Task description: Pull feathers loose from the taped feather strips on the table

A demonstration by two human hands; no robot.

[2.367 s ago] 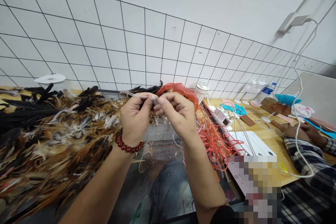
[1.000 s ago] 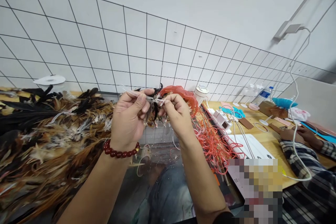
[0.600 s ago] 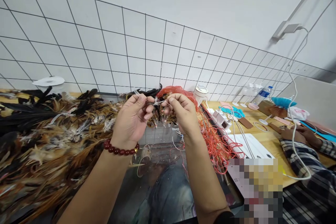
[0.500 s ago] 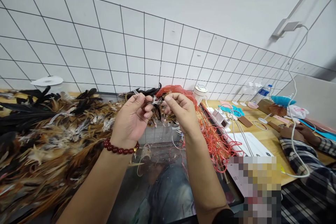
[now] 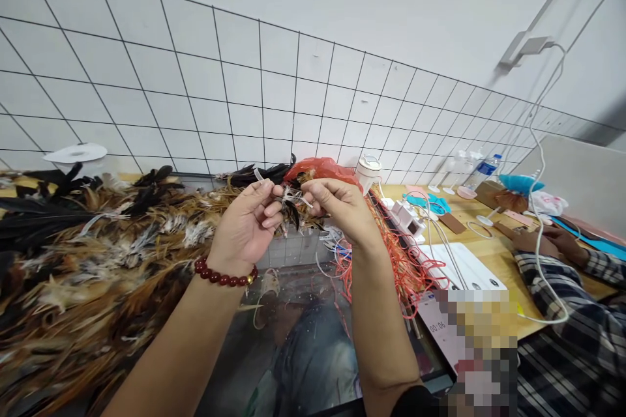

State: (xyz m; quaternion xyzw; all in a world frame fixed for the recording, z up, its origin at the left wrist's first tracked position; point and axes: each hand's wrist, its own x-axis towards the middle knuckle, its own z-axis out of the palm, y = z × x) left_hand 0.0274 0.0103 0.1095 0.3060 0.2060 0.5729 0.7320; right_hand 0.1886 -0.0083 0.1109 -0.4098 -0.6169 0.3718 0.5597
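My left hand (image 5: 247, 218), with a dark red bead bracelet (image 5: 225, 275) at the wrist, has its thumb pressed to its fingers on a thin whitish strip. One end of that whitish strip (image 5: 259, 174) sticks up past the thumb. Facing it, my right hand (image 5: 340, 205) is closed in a pinch on a whitish strand just across a small gap; whether both are one strip I cannot tell. Pale quill ends and dark feathers (image 5: 291, 208) show in that gap, perhaps held, perhaps lying behind. Fingertip contact is partly hidden.
Loose brown and black feathers (image 5: 122, 273) spread along the left. A red plastic bag (image 5: 323, 168), tangled red string (image 5: 396, 260) and a white lidded cup (image 5: 368, 172) lie beyond and right. A black wire grid (image 5: 235, 104) lines the wall. A co-worker's checked sleeve (image 5: 552, 287) is at right.
The gap between my hands has grown slightly, my right hand shifting a little right. More pale quill ends and whitish strand show between them. The view has shifted slightly.
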